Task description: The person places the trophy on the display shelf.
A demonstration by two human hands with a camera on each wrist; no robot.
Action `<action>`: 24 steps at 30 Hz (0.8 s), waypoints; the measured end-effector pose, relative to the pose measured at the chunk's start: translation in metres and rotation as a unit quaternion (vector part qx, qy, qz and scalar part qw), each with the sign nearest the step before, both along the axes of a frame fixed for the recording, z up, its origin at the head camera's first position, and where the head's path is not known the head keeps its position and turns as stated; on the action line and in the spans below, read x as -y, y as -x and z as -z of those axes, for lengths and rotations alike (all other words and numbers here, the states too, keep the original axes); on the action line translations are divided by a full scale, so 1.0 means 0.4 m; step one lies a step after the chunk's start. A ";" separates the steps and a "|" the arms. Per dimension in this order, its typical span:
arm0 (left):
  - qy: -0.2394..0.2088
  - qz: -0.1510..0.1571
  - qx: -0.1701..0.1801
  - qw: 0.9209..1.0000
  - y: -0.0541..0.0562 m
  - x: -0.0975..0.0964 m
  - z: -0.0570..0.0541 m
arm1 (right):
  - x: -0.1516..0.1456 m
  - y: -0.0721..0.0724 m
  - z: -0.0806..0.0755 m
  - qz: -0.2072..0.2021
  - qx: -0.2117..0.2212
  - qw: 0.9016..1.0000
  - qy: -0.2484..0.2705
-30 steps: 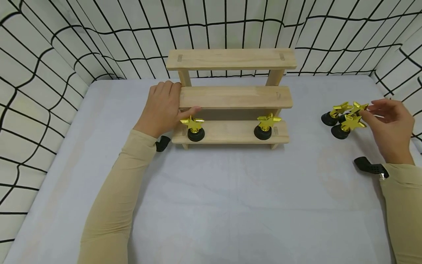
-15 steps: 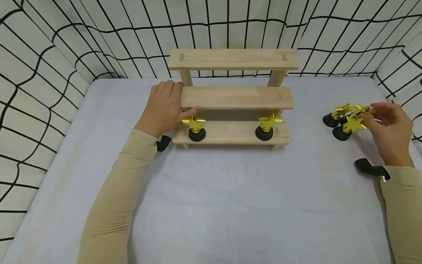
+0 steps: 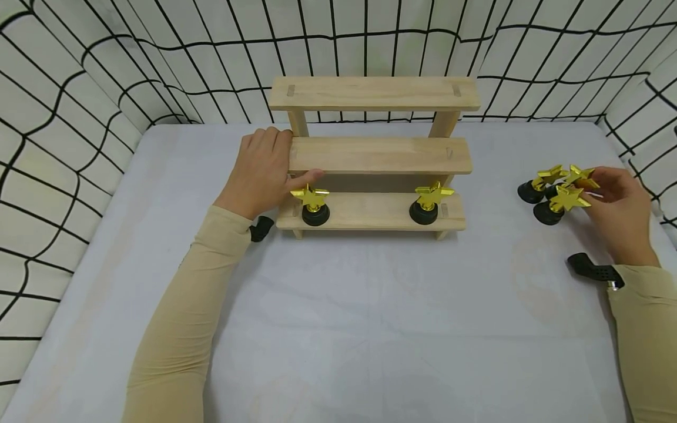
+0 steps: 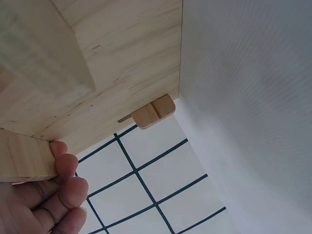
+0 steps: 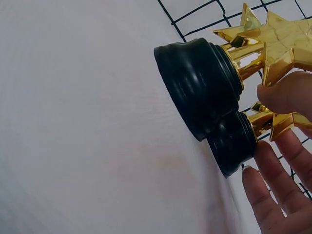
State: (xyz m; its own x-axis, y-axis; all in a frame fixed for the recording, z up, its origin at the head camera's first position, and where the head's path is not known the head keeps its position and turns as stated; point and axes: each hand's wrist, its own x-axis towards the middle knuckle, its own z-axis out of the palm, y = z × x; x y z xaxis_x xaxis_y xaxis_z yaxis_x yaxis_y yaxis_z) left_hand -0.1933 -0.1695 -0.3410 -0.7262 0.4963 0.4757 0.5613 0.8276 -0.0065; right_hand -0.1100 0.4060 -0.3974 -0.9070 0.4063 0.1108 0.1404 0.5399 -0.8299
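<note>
The right rear trophy (image 3: 580, 175), gold star on a black base, stands at the right side of the table (image 3: 370, 305), its base mostly hidden in the head view. It lies at the fingertips of the right grip (image 3: 620, 208), which comes in from the right and pinches the star between thumb and curled fingers. The right wrist view shows the thumb above that star and the fingers under it; I cannot tell whether the base touches the cloth.

Close around it are the front trophy (image 3: 557, 204), just beside the thumb, and the left rear trophy (image 3: 538, 184), farther from the grip; both are upright.

Well apart, near the middle of the table, is a three-tier wooden stand (image 3: 381, 155). Two more trophies, one on the left (image 3: 314, 207) and one on the right (image 3: 427, 201), stand upright on its lowest board. The left grip (image 3: 258, 173) clasps the left end of the middle board, thumb along the front edge, fingers bent round it.

Tan sleeves (image 3: 185, 317) cover both arms. Behind the table rises a black wire grid (image 3: 366, 59).
</note>
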 end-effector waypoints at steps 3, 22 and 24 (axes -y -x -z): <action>0.000 -0.001 0.005 1.000 0.000 0.001 0.000 | 0.000 0.002 0.006 -0.010 -0.001 1.000 0.001; 0.002 0.000 0.031 1.000 0.002 0.006 -0.002 | -0.009 0.008 0.022 -0.026 0.009 0.999 -0.030; 0.004 0.000 0.033 0.999 0.002 0.006 -0.002 | -0.009 0.008 0.021 -0.027 0.010 0.999 -0.027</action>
State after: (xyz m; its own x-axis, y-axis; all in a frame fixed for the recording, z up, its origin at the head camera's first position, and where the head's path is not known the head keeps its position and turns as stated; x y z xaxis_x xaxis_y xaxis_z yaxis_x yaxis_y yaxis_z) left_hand -0.1941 -0.1719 -0.3402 -0.7565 0.4990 0.4227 0.5599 0.8282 0.0243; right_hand -0.1132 0.4094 -0.4058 -0.9298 0.3503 0.1127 0.1258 0.5904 -0.7973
